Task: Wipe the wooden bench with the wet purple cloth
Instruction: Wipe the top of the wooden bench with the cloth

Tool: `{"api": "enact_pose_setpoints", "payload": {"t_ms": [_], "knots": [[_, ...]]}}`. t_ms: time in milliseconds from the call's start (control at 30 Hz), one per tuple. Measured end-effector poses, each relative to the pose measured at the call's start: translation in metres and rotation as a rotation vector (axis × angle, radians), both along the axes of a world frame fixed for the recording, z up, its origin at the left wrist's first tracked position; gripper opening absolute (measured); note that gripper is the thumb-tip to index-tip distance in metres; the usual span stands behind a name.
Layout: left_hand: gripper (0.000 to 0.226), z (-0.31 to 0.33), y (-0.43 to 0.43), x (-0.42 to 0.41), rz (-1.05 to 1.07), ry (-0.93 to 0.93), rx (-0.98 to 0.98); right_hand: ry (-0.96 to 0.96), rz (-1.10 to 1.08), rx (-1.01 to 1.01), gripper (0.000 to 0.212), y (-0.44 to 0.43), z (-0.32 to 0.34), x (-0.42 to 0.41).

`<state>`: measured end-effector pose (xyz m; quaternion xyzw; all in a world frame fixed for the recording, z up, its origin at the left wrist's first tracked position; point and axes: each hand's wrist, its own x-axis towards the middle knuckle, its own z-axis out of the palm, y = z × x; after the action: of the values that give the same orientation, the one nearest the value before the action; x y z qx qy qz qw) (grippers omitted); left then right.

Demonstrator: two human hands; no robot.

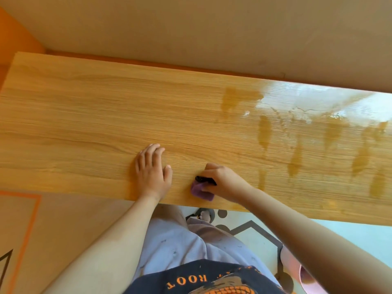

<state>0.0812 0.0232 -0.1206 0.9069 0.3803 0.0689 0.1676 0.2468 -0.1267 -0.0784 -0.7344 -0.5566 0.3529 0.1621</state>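
Bottom centre: dark shirt (pixel 212 281) with orange print; above it, pale lilac shorts (pixel 180 240). Both bare forearms reach up-frame from the lower corners onto the counter (pixel 84 124). Patterned floor (pixel 237 217) shows right of the shorts. Pink object (pixel 305 276) at lower right, partly hidden by the right forearm; cannot identify.

The counter is a light wood-grain board spanning the frame, its near edge sloping down toward the right.

Purple cloth (pixel 200 190): bunched small, on the counter just inside the near edge, slightly right of centre. Right grip (pixel 220 179) sits on top of it, fingers curled down and closed on the cloth, knuckles raised, wrist bent. A black item (pixel 204 180) shows at the fingertips, against the cloth's upper side; cannot tell what it is.

Left grip (pixel 151 172): near the cloth on its left, not touching it. Palm flat on the wood, fingers straight and together pointing up-frame, thumb spread to the right; holds nothing.

Further up, right half of the counter: dark amber wet streaks (pixel 297 158), then a glossy sheen (pixel 318 100) toward the far edge. Left half looks matte.

Beyond the far edge: plain beige wall (pixel 191 28); orange surface (pixel 17 39) at upper left.
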Motion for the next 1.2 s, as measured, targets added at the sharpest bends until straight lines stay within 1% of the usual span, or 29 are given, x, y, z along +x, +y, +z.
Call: {"api": "enact_pose_setpoints", "payload": {"t_ms": [133, 367, 467, 600, 800, 933, 1033, 1200], "knots": [[0.051, 0.000, 0.000, 0.000, 0.002, 0.013, 0.000, -0.087, -0.161, 0.017, 0.018, 0.023, 0.000, 0.048], [0.051, -0.001, 0.001, 0.001, 0.002, 0.019, 0.005, -0.254, -0.489, 0.052, 0.021, 0.086, 0.003, 0.135], [0.051, -0.001, 0.001, 0.002, 0.001, 0.033, 0.003, -0.272, -0.581, 0.057, 0.021, 0.105, 0.001, 0.155], [0.052, -0.001, 0.001, 0.001, -0.015, 0.055, 0.011, -0.278, -0.556, 0.054, 0.019, 0.105, 0.003, 0.152], [0.053, -0.002, 0.001, 0.001, -0.025, 0.068, 0.008, -0.150, -0.370, 0.036, 0.017, 0.055, 0.006, 0.104], [0.053, -0.002, 0.002, 0.001, -0.026, 0.085, 0.000, -0.134, -0.312, 0.006, 0.020, 0.049, 0.005, 0.100], [0.053, -0.002, 0.002, 0.001, -0.032, 0.099, -0.003, -0.162, -0.333, 0.003, 0.021, 0.071, 0.006, 0.126], [0.054, -0.004, 0.003, -0.001, -0.043, 0.121, 0.000, -0.242, -0.500, 0.043, 0.023, 0.129, 0.008, 0.188]]}}
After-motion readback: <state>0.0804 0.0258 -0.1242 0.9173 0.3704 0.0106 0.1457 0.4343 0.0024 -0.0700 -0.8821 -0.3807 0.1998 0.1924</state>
